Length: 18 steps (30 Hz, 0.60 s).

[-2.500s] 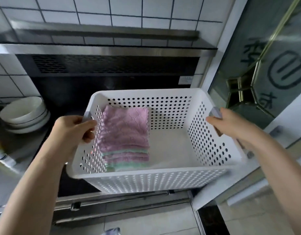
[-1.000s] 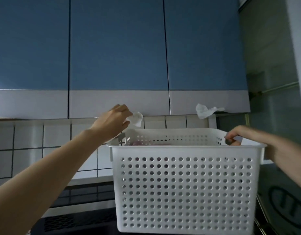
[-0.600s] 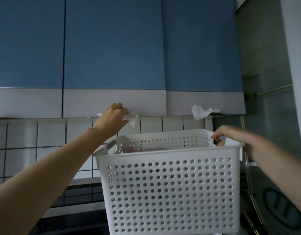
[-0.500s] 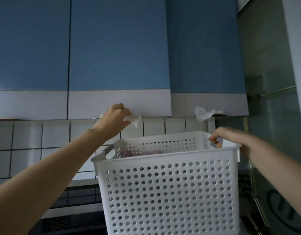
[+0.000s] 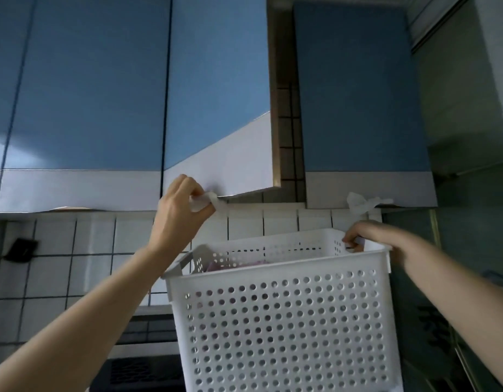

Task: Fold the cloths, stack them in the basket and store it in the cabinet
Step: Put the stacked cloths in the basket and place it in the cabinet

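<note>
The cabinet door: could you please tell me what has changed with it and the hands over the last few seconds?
The left hand let go of the basket, reached up, pinched the white tab under the cabinet door and has pulled the door partly open. The right hand still grips the basket's rim, now carrying it alone. The neighbouring doors stay closed.
</note>
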Available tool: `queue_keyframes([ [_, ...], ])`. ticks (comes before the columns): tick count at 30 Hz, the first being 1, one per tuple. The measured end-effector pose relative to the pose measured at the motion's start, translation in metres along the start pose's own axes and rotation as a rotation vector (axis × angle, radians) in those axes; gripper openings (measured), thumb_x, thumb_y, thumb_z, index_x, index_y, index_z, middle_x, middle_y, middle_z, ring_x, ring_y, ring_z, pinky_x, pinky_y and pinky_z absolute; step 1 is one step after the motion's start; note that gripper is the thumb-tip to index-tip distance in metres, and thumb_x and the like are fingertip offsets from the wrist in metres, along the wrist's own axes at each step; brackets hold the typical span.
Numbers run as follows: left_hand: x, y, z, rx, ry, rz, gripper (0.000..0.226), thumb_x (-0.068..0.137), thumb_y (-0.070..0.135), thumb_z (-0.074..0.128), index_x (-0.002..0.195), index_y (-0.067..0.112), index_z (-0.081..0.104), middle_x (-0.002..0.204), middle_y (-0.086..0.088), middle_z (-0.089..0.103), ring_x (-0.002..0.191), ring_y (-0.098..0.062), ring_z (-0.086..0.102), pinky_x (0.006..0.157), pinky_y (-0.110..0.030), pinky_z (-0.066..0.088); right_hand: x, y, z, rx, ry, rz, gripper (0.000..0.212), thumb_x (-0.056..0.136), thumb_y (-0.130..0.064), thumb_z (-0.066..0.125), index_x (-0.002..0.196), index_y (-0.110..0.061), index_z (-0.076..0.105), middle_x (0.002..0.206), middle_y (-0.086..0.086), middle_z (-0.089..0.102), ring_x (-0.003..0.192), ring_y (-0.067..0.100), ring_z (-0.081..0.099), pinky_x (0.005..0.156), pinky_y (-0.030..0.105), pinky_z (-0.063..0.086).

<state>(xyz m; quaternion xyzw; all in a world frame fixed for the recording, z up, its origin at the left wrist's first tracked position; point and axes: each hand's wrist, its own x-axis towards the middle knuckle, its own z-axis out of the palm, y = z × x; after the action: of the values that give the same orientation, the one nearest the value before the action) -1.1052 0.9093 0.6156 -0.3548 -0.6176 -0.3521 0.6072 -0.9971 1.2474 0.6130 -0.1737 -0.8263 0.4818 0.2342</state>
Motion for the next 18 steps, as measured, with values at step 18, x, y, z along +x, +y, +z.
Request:
queue_keyframes([
  [18, -0.034, -0.016, -0.076, -0.162, 0.357, -0.400, 0.005, 0.086, 0.019, 0.064, 0.087, 0.020, 0.059, 0.083, 0.008, 0.066, 0.078, -0.017, 0.057, 0.071, -0.028, 0.043, -0.016, -0.029, 0.026, -0.017, -0.146, -0.015, 0.027, 0.086, -0.012, 0.059, 0.061, -0.004, 0.054, 0.048, 0.009, 0.055, 0.034, 0.017, 0.047, 0.047, 0.025, 0.038],
])
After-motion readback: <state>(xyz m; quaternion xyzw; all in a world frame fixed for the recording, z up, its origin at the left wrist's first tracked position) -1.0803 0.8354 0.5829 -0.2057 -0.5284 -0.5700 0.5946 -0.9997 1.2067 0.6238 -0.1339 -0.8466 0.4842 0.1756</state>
